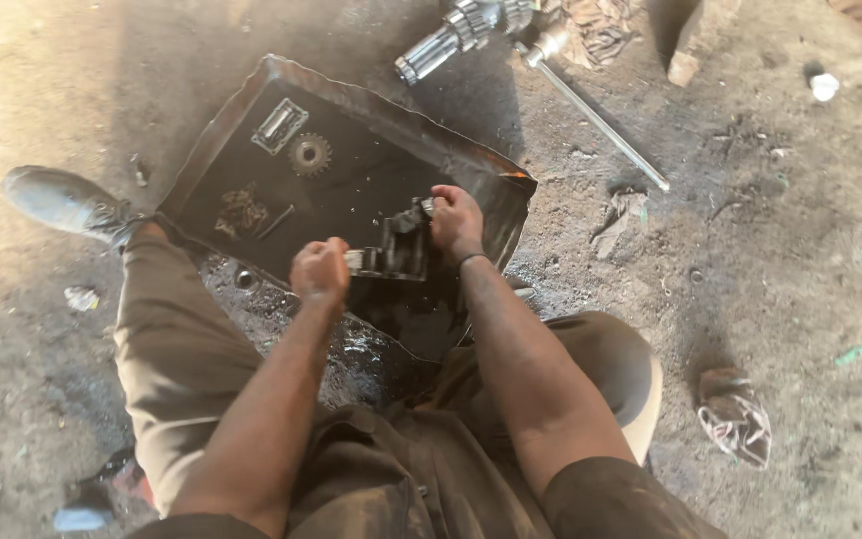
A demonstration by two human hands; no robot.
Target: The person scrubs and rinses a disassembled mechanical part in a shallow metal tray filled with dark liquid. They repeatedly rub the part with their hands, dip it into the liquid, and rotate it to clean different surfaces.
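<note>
Two bare hands work over a dark, oily metal tray [471,150] lying on the dirt floor [770,250]. Left hand [319,271] is fisted, fingers closed around the near-left end of a black greasy metal part [401,248]; what exactly sits inside the fist, cannot tell. Right hand [456,220] grips the far-right end of the same part, fingers curled over its top edge. Part sits above the near-right area of the tray, held between both hands.

In the tray, far left: a small gear [309,154], just beside it a rectangular metal piece [278,126], and nearer, a grimy clump [240,211] with a thin rod [275,222] beside it.

Outside the tray, far side: a shiny toothed gear shaft [451,38] and a long metal rod [596,118] running right and nearer. A rag [735,414] lies on the floor at near right. Person's shoe [62,203] is left of the tray, knees spread either side.
</note>
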